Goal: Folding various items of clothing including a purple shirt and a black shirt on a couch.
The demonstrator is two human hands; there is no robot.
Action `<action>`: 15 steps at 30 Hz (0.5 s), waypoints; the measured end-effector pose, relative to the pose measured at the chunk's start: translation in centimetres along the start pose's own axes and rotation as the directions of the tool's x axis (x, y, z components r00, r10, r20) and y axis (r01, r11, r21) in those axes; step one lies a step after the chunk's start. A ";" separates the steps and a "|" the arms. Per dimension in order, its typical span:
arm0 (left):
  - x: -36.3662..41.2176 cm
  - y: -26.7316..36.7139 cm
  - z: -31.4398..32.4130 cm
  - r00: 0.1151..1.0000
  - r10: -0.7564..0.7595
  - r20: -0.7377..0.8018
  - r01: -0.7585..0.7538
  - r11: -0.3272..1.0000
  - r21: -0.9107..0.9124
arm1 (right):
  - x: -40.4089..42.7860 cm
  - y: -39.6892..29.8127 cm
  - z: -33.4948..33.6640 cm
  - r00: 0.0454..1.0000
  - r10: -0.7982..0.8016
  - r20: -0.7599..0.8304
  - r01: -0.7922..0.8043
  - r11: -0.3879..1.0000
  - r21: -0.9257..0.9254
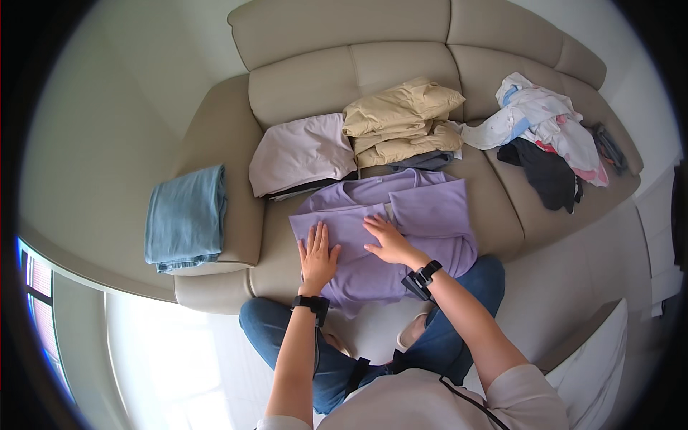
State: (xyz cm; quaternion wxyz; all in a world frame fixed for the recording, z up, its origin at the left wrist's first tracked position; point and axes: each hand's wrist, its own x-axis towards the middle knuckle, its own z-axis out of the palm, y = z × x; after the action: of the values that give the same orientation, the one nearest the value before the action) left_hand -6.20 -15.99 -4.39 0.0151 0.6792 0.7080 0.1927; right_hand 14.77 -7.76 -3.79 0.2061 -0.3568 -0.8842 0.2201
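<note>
A lavender long-sleeved garment lies on the sofa seat in front of me, its neckline away from me. Both sleeves are folded inward across its body. My left hand rests flat on the left part of the fabric, fingers spread. Also flat, my right hand presses near the middle, its fingertips by the inner edge of the folded left sleeve. Neither hand grips anything. The lower hem hangs over the seat's front edge between my knees.
Behind the garment lie a pale pink folded stack and a beige puffy jacket. Folded blue jeans sit on the sofa armrest. At right are a rumpled white patterned cloth and a black garment. A marble-look tabletop stands at lower right.
</note>
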 end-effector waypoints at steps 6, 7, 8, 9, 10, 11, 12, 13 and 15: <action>-6.6 -0.1 -0.1 0.944 -0.131 -0.302 0.027 0.945 -0.325 | -8.0 2.6 -7.1 0.847 0.490 -0.205 -0.260 0.719 0.645; -7.8 0.7 -0.3 0.911 -0.241 -0.336 0.148 0.949 -0.279 | -9.7 3.6 -8.2 0.787 0.555 -0.268 -0.310 0.732 0.607; -8.7 1.5 -0.2 0.861 -0.343 -0.375 0.267 0.933 -0.241 | -11.6 5.0 -9.0 0.724 0.603 -0.336 -0.361 0.746 0.560; -9.6 2.1 0.2 0.863 -0.340 -0.374 0.263 0.934 -0.243 | -13.2 6.3 -9.2 0.658 0.637 -0.401 -0.413 0.751 0.516; -10.6 2.4 0.8 0.815 -0.446 -0.371 0.359 0.890 -0.282 | -14.5 7.2 -9.2 0.659 0.638 -0.400 -0.413 0.750 0.516; -11.4 2.5 1.7 0.757 -0.545 -0.361 0.448 0.835 -0.321 | -15.9 8.2 -9.2 0.586 0.682 -0.437 -0.512 0.730 0.454; -12.4 1.9 3.3 0.723 -0.603 -0.336 0.481 0.790 -0.381 | -16.8 8.6 -9.0 0.513 0.714 -0.476 -0.603 0.695 0.393; -13.1 1.4 4.9 0.725 -0.602 -0.335 0.478 0.790 -0.384 | -17.6 9.2 -8.5 0.511 0.714 -0.479 -0.603 0.695 0.392; -14.3 0.1 7.9 0.579 -0.815 -0.040 0.642 0.485 -0.594 | -18.9 10.2 -7.6 0.539 0.766 -0.350 -0.656 0.643 0.396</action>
State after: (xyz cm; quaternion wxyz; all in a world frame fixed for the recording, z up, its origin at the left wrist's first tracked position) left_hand -2.74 -27.86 -15.16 0.1652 0.2355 0.8420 0.4564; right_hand 36.71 -12.92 -6.92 0.3513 -0.7048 -0.5480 0.2821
